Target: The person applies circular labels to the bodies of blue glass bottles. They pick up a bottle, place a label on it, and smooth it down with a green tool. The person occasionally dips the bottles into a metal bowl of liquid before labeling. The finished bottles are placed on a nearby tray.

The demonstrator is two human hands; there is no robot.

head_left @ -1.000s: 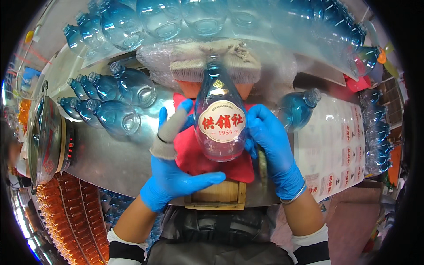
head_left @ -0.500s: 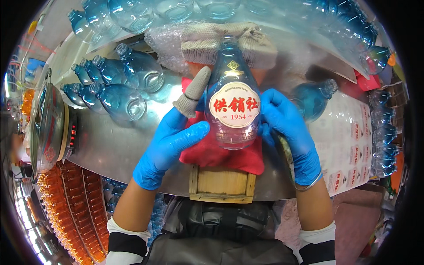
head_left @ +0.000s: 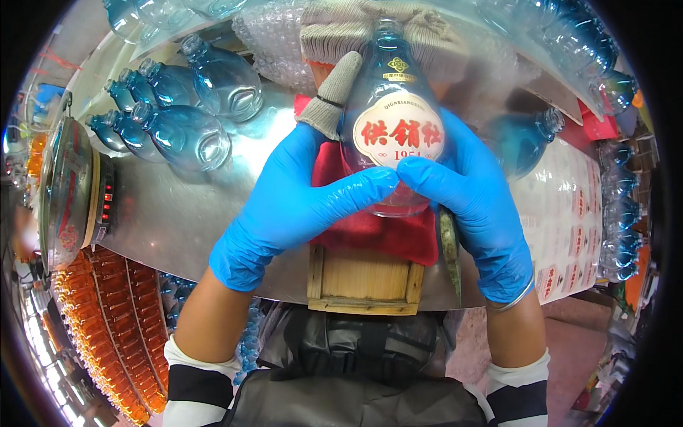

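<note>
Blue glass bottle with a white oval label lies on a red cloth at the near edge of the metal desk, its neck pointing away from the person and its rounded base toward them — the long axis runs straight out from the body. Both hands in blue gloves close on it from either side: the left hand reaches across from the left, its fingers pressed against the lower part of the label, while the right hand cups the bottle's right flank, its fingers curled in to meet the left ones just below the label. A grey knitted sleeve covers one raised finger of the left hand, resting along the bottle's left shoulder. Neither hand is nearer; the bottle sits between them, gripped by both. Under the cloth a small wooden frame juts toward the person. More empty blue bottles lie in a cluster on the desk to the left — others line the far edge and the right.
</note>
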